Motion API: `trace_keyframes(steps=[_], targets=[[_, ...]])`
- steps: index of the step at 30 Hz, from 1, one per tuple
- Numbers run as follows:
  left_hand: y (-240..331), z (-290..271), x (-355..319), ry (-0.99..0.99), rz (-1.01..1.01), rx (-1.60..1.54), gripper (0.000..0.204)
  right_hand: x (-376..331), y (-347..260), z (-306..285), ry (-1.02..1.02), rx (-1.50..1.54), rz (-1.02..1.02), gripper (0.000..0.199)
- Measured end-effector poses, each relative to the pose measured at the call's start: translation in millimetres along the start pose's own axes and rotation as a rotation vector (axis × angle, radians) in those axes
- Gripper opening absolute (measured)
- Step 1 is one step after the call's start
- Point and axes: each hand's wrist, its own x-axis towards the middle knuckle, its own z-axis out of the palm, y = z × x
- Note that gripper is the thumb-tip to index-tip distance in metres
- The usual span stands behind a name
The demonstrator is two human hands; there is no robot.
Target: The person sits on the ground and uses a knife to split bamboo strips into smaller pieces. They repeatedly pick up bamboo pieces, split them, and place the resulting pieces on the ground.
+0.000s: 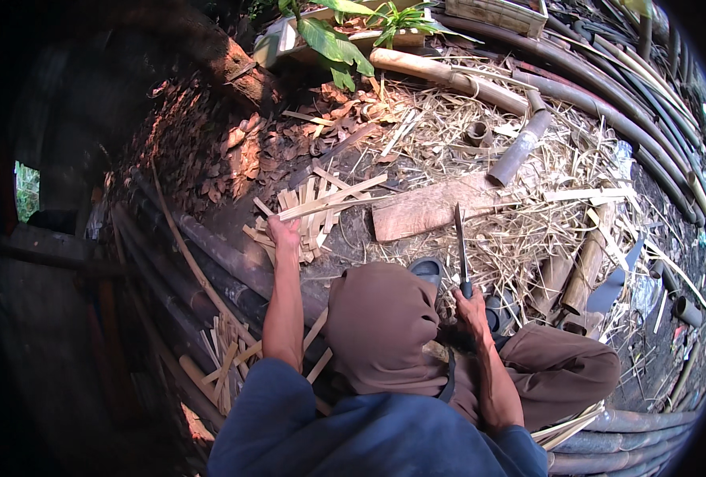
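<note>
My left hand point(284, 230) is closed around one end of a few pale bamboo strips point(329, 201), which point right toward a flat wooden board point(416, 213). Beneath and beside them lies a loose pile of short bamboo slats point(313, 237). In my right hand point(471, 310) is the dark handle of a long knife point(462, 250), its narrow blade pointing away from me. The blade's tip comes near the board's front edge, apart from the strips.
Shavings point(520, 254) cover the ground around the board. A short bamboo tube point(521, 147) rests at the board's far end. Long bamboo poles point(234, 254) lie at left, more at far right. Another slat pile point(230, 362) sits by my left elbow. A planter with leaves point(329, 48) stands at the back.
</note>
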Motion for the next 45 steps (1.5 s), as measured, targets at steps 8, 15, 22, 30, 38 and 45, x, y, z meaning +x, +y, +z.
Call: trace_keyframes(steps=[8,15,22,30,38,45], targets=[[2.9,-19.2,-34.9,-0.029,-0.273,-0.292,0.047,13.6,25.5,-6.0,0.143,-0.296,-0.199,0.034],[9.6,-6.1,-115.3,-0.234,-0.214,-0.291,0.049,-9.0,-7.1,5.9,0.265,-0.497,-0.459,0.037],[-35.2,62.2,-168.2,-0.618,-0.138,-0.104,0.046,2.0,-27.3,7.0,0.220,-0.741,-0.526,0.040],[-51.2,94.4,-183.3,-0.625,-0.116,-0.041,0.051,21.7,-10.3,8.9,0.132,-0.862,-0.438,0.038],[-34.7,130.0,-199.4,-0.601,0.043,0.256,0.045,2.4,-41.5,21.9,0.137,-0.706,-0.509,0.039],[-32.4,142.0,-206.8,-0.587,0.046,0.251,0.048,-13.3,-84.0,47.2,0.022,-0.637,-0.584,0.039]])
